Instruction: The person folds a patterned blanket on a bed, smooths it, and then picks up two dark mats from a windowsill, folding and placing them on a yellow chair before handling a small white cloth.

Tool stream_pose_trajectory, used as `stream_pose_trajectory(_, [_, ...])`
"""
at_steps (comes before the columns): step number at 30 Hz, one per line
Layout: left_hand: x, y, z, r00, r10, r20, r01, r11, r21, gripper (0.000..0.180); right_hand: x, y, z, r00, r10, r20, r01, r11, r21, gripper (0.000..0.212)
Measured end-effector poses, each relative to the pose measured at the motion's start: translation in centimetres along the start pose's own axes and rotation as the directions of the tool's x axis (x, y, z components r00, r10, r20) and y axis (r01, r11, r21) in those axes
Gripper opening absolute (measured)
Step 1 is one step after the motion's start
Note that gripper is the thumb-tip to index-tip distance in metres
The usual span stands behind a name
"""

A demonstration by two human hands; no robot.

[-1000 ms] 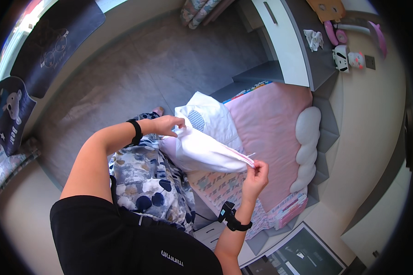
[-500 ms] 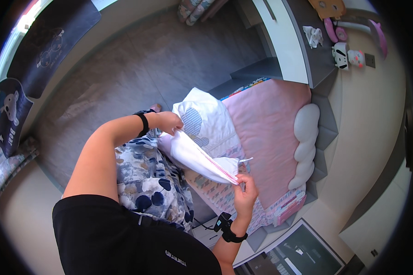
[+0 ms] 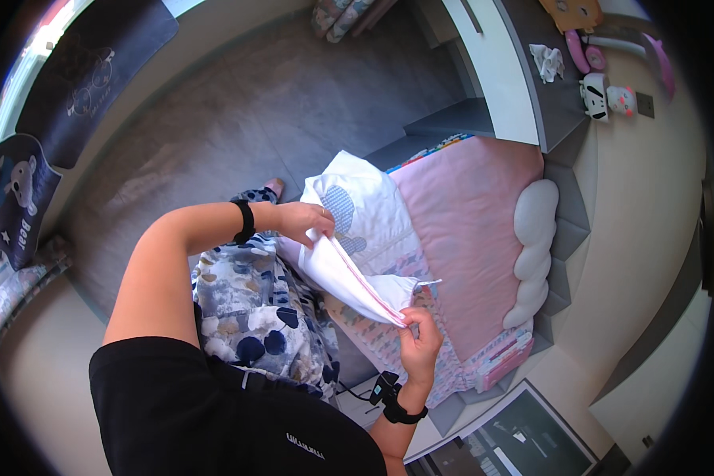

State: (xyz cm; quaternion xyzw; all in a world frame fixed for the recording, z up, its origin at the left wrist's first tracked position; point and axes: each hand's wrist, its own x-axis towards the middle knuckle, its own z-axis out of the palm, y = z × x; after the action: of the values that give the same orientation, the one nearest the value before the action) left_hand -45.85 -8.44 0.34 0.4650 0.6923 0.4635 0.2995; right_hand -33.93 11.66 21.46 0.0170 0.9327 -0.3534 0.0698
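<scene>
A white fabric cover (image 3: 337, 278) with a pinkish-red strip along its edge is stretched between my two hands. My left hand (image 3: 305, 223) pinches its far left end, fingers closed. Lower right, my right hand (image 3: 423, 337) grips the other end between thumb and fingers. A thin white tie or cord sticks out beside the right end. Just behind the cover lies a white cloth (image 3: 369, 194) with blue checked shapes, spread over the edge of the pink bed (image 3: 476, 230). Whether this cloth and the cover are joined I cannot tell.
A cloud-shaped white cushion (image 3: 534, 238) rests against the grey padded wall panels. A grey-and-white cabinet (image 3: 504, 87) stands at the bed's far end, with small toys on top. A screen (image 3: 523, 436) is at lower right. Grey floor (image 3: 214, 119) stretches to the left.
My left hand has moved slightly right and down along the cover's edge, its back now turned more upward. The right hand has shifted a little lower. Both still hold the cover.
</scene>
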Motion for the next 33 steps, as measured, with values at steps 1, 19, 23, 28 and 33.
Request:
stream_pose_trajectory(1, [-0.1,-0.2,-0.1,1.000,0.002,0.001,-0.002,1.000,-0.001,0.034,0.0,-0.1,0.1,1.000,0.009,-0.007,-0.009,1.000,0.001,0.017])
stream_pose_trajectory(19, [-4.3,-3.6,-3.9,0.927,-0.375,0.027,0.370,0.922,0.115,0.014,1.6,2.9,1.8,0.995,0.088,-0.052,-0.092,0.993,-0.073,0.011])
stream_pose_trajectory(23, [-6.7,-4.8,-2.8,0.868,-0.497,-0.020,0.496,0.868,-0.041,0.017,3.2,2.0,4.5,0.991,0.074,-0.110,-0.081,0.995,-0.057,0.012])
stream_pose_trajectory(28, [-9.9,-7.4,-1.6,0.849,-0.512,0.130,0.515,0.857,0.010,0.014,5.9,0.9,7.5,0.995,0.023,-0.092,-0.037,0.988,-0.152,0.013])
stream_pose_trajectory(33, [-7.8,-5.0,-2.8,0.873,-0.489,0.001,0.469,0.836,-0.284,0.019,11.6,1.3,4.6,0.955,0.021,-0.297,-0.083,0.977,-0.197,0.012])
